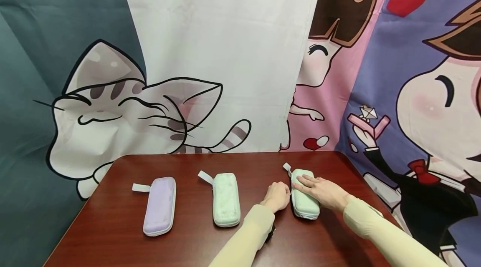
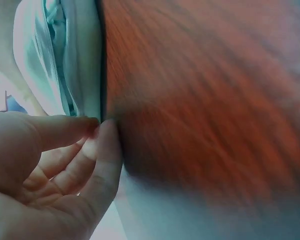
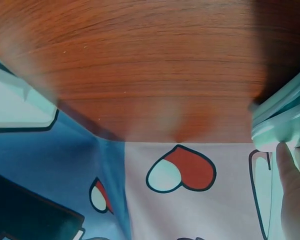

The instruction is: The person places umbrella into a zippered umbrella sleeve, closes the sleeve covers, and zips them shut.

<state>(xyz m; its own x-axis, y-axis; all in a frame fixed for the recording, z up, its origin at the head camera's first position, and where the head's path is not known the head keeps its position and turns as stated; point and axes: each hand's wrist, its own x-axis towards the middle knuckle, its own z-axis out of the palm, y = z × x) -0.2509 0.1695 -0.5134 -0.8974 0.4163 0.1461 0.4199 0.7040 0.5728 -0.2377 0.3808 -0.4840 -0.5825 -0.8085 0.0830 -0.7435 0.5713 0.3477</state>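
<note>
A mint-green zippered case (image 1: 306, 207) lies on the table at the right, its white strap (image 1: 287, 167) pointing away at the far left corner. My right hand (image 1: 326, 192) rests on top of this case with straight fingers; in the right wrist view, fingertips (image 3: 286, 162) touch its upper face. At the case's left side, my left hand (image 1: 277, 197) pinches with thumb and fingertips at the zipper seam. The left wrist view shows the case's side (image 2: 85, 55) and the pinching left hand (image 2: 65, 170); the zipper pull is hidden between the fingertips.
Another mint-green case (image 1: 226, 200) with a white strap lies mid-table, left of my left hand. Farther left is a lilac case (image 1: 160, 206), also strapped. The dark red-brown wooden table (image 1: 191, 242) ends at a cartoon-printed curtain (image 1: 233, 50) behind it.
</note>
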